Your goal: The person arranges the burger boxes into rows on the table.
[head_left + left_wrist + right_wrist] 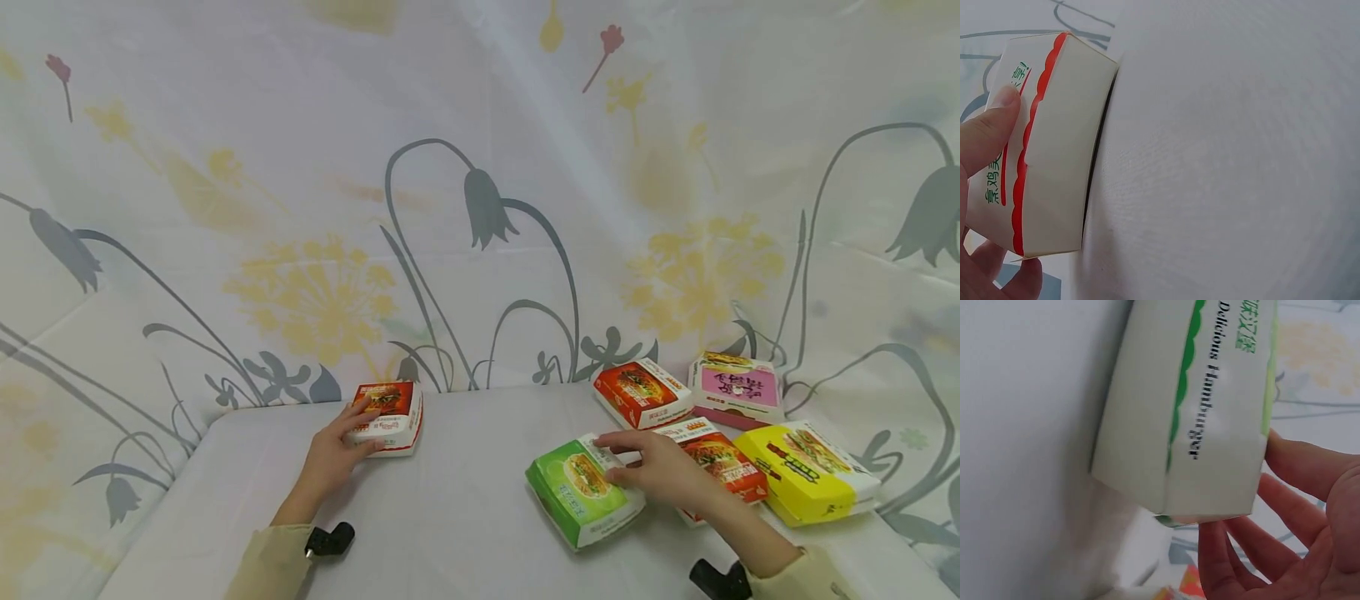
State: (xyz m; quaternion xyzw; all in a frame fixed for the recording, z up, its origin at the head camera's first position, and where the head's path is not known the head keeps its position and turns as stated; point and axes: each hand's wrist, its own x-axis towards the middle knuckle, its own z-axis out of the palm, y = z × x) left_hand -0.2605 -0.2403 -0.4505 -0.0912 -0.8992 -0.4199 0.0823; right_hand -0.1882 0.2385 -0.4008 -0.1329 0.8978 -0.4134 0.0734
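Six burger boxes lay on the desk point(465, 467), which was draped in white cloth, one apart at the left and five clustered at the right.

Left hand point(333, 454): its grip was clamped on the red-topped box point(390, 417), thumb on the near side wall and fingers over the lid. The left wrist view showed the thumb pressed to the printed white wall, the box sitting flat on the desk. The hold from the near side looked suited to sliding or lifting the box.

Right hand point(660, 467): fingers straight and spread, lying over the far right edge of the green box point(585, 492), not curled round it. The right wrist view was blurred; the palm seemed just beside the box wall.

Behind and beside the green box: an orange-red box point(641, 392), a pink box point(738, 387), a red box point(723, 467) partly under the right forearm, and a yellow box point(810, 471). They sat close together, several edges nearly touching.
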